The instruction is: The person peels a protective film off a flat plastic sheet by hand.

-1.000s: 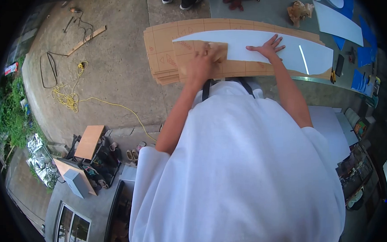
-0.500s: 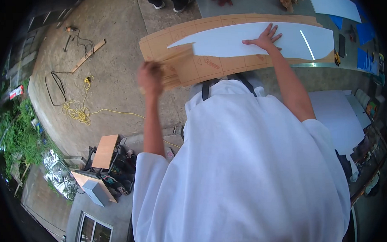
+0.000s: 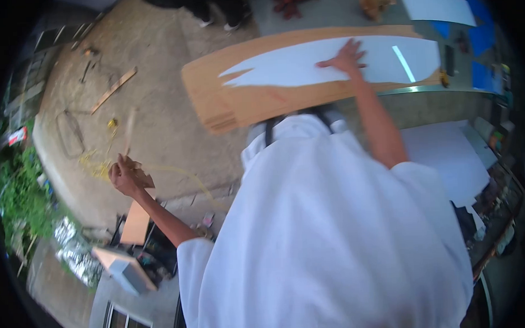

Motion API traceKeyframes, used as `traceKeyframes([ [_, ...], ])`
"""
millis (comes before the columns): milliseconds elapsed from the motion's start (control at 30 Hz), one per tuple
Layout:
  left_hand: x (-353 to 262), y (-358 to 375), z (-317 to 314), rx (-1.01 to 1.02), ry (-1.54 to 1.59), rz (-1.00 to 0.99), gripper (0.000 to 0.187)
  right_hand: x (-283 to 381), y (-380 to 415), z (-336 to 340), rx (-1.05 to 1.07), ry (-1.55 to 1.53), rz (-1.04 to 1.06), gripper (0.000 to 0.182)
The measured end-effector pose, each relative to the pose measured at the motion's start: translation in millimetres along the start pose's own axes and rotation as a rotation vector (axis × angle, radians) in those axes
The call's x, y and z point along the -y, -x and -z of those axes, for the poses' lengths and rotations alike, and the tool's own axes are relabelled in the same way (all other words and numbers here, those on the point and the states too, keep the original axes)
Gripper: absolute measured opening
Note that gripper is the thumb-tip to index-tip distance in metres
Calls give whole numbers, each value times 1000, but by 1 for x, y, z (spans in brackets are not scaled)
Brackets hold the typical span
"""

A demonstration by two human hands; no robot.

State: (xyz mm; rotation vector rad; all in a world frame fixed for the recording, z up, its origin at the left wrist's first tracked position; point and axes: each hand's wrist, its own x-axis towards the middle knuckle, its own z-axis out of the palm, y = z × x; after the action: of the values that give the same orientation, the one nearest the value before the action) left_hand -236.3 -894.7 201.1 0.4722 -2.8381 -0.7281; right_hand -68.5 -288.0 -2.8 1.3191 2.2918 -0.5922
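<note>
A long white panel (image 3: 293,60) with a pointed, notched left end lies on a larger brown sheet (image 3: 214,105) printed with faint lines. My right hand (image 3: 345,58) rests flat on the panel, fingers spread. Out to the left, away from the table, my left hand (image 3: 124,176) is closed round a piece of torn brown paper (image 3: 143,178). A thin strip, smeared by motion, sticks up beyond that hand.
At the table's far side are a dark red glove-like item (image 3: 294,0), crumpled brown paper (image 3: 377,1) and another white panel (image 3: 436,4). A yellow cord (image 3: 95,164) and a wooden strip (image 3: 114,90) lie on the ground. A person's legs (image 3: 211,7) show at the top.
My left hand has swung left and toward me, carrying brown paper off the panel's left end, whose white notched tip now shows. My right hand stays on the panel.
</note>
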Motion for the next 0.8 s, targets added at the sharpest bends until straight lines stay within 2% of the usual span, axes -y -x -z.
traceKeyframes([
  [33,-16,19,-29,135,17,-92,33,8,-3,-13,3,31,28,146],
  [67,-44,44,-58,270,80,-103,32,23,18,-1,98,-136,218,133],
  [100,-83,73,-81,407,132,-119,31,48,55,28,253,-652,470,123],
  [133,-129,102,-99,556,236,-62,30,74,91,47,435,-693,433,113],
  [167,-146,121,-128,625,310,-282,30,84,108,30,393,-865,692,107],
  [200,-170,147,-154,842,486,-69,31,95,131,38,404,-833,812,102],
  [233,-201,173,-167,906,550,-238,39,99,146,48,423,-801,932,96],
  [267,-220,200,-185,1046,771,-87,51,96,139,54,421,-788,942,96],
  [333,-253,225,-202,1042,919,-190,60,84,119,66,300,-1038,795,92],
  [367,-271,230,-192,1025,923,-194,60,74,110,91,403,-1026,618,82],
  [400,-291,228,-175,1120,1013,-51,64,59,81,88,73,-1012,601,72],
  [433,-300,225,-163,1214,1094,100,69,59,81,120,-119,-1173,394,67],
  [467,-293,220,-167,1197,1086,98,69,35,37,128,-246,-1193,401,72],
  [500,-281,212,-179,1118,884,-206,71,38,43,163,-378,-1267,489,76],
  [533,-267,202,-190,1020,655,-488,74,19,2,170,-487,-1220,435,84],
  [567,-251,197,-199,998,645,-392,65,10,-9,188,-207,-1358,344,98],
  [600,-233,186,-209,970,616,-388,65,10,-21,201,-205,-1374,237,107],
  [633,-214,176,-219,925,526,-280,60,14,-22,212,-135,-1286,204,123],
  [667,-194,167,-226,881,442,-174,55,12,-29,206,-109,-1302,208,123],
  [700,-174,160,-234,868,426,-172,55,8,-38,200,-84,-1264,133,126],
  [733,-157,154,-243,728,347,-134,53,8,-43,194,-66,-1221,62,130],
  [767,-154,147,-246,589,275,-95,52,15,-31,185,-117,-1241,82,128],
  [800,-152,144,-253,583,277,-91,52,19,-34,171,-113,-1239,88,128],
])
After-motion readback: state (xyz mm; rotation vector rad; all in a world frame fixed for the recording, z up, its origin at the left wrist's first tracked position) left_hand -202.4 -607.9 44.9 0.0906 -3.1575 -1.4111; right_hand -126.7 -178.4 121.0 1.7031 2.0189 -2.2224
